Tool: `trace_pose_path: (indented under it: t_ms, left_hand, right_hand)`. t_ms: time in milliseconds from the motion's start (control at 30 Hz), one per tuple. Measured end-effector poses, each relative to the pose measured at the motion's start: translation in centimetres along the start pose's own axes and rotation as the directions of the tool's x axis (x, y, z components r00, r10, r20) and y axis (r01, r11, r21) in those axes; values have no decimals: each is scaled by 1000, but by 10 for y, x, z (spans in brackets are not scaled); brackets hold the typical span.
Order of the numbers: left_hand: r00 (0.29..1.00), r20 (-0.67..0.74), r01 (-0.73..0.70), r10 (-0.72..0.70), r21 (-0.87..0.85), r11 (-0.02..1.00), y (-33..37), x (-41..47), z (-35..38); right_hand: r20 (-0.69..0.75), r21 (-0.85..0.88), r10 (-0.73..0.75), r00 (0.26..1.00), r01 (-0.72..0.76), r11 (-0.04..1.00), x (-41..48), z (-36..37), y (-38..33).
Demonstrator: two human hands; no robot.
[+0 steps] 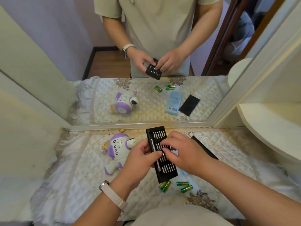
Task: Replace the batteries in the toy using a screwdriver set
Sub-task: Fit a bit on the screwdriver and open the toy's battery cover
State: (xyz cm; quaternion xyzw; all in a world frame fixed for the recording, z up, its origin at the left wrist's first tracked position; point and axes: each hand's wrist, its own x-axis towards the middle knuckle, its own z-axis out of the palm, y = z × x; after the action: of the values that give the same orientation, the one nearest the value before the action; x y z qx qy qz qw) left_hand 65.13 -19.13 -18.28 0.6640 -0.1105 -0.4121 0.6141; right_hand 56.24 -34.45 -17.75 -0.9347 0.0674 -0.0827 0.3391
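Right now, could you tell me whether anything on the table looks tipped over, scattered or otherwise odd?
The toy lies tipped over on the quilted cloth, left of the bit tray held in the left hand. Green batteries lie loose and scattered by the tray's near end. Nothing looks spilled or damaged.

Quilted tabletop (78,168): toy (117,149), batteries (186,188), perhaps a case lid (209,153)

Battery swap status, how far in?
Done: bit tray is out of a black sleeve, which lies on the cloth; four green batteries are laid out. In hand: left hand holds the tray, right hand picks among the bits; driver handle sits in the tray. Left: toy lies apart from both hands, so unscrewing and the swap look ahead.
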Motion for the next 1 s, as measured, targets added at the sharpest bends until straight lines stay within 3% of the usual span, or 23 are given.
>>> trace_pose_path:
  t_ms: [300,667,1000]
  left_hand:
    - [996,93,-14,13,8,1000,13,-1,-46]
    - [967,254,-12,0,49,999,30,-2,-28]
    - [986,169,-26,8,102,994,42,-24,4]
  right_hand:
    - [13,-45,-70,997,71,996,21,14,-29]
    - [77,-162,-140,987,151,975,13,-24,-28]
    - [57,-184,-319,946,324,928,3,-45,-11]
